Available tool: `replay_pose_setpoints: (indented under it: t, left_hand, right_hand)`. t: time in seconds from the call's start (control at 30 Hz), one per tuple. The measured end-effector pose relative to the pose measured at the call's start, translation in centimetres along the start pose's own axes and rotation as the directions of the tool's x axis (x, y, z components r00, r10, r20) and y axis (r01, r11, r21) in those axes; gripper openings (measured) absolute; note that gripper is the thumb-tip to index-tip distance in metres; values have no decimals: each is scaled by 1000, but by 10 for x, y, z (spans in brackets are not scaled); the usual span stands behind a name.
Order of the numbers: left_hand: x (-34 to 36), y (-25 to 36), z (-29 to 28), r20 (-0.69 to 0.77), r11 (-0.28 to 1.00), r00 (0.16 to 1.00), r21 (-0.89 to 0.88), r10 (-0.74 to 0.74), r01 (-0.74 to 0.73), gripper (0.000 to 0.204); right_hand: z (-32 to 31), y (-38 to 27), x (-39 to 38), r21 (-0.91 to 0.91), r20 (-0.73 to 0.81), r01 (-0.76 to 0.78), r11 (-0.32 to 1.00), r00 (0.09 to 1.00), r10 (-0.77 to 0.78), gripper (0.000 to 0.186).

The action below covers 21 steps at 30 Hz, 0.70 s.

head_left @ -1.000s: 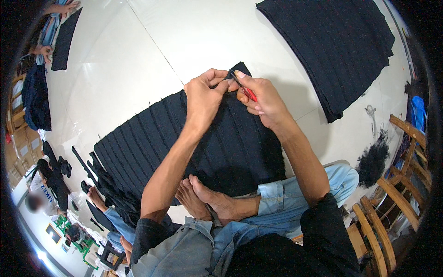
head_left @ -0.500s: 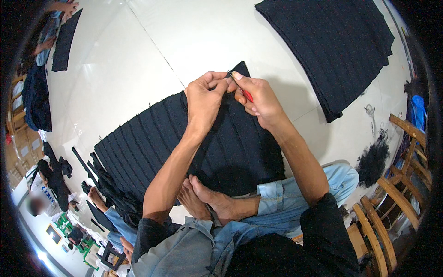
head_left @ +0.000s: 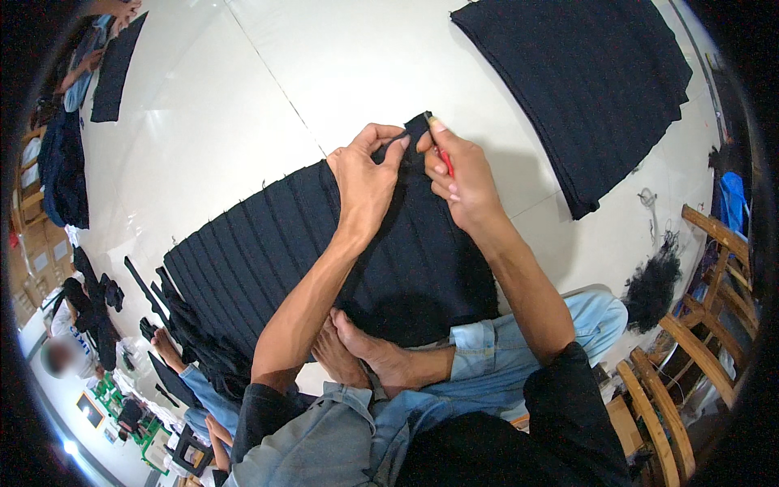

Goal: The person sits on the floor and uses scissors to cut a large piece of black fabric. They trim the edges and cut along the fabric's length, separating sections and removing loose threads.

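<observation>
Black fabric end [head_left: 416, 127] pinched beside red-handled snips [head_left: 446, 160]

It is held at the far edge of the fanned black panels [head_left: 268, 235] (separate strip or panel corner, I cannot tell). The left hand [head_left: 365, 177] is closed on it with thumb and fingertips, probably to keep it taut; the right hand [head_left: 469, 183] is wrapped round the snips, tip at the fabric's border. The panels overlap on the pale floor [head_left: 243, 122], perhaps for easy picking; another stack [head_left: 588, 93] lies toward the floor's right edge, dark fluff [head_left: 652, 288] nearer the person

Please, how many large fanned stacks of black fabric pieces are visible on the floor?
2: the near stack by the bare feet, and the far stack at upper right. Others could be hidden.
</observation>
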State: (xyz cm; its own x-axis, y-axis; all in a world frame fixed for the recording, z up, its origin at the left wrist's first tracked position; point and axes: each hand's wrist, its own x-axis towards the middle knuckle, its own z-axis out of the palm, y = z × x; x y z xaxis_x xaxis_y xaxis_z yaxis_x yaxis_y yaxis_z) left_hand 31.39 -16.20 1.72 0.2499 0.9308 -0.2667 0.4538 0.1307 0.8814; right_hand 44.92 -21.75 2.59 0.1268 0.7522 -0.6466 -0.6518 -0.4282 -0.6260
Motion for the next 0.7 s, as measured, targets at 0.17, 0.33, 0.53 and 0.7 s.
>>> replay_pose_setpoints:
  t: [0.17,0.33,0.53,0.7]
  left_hand:
    - [11,4,-23,72,945,997,323,24,-46,31]
    - [19,5,-61,228,861,966,508,-122,-11,34]
    - [19,3,-76,292,912,919,385,-267,143,29]
    - [15,-13,-86,322,973,932,205,-166,103,29]
  right_hand:
    - [-2,-3,3,-108,-83,108,988,990,-117,41]
    - [5,0,0,-342,-124,143,929,973,-196,41]
    - [26,2,-7,-408,120,131,904,989,-90,43]
    - [28,21,-6,-244,170,-99,965,975,143,44]
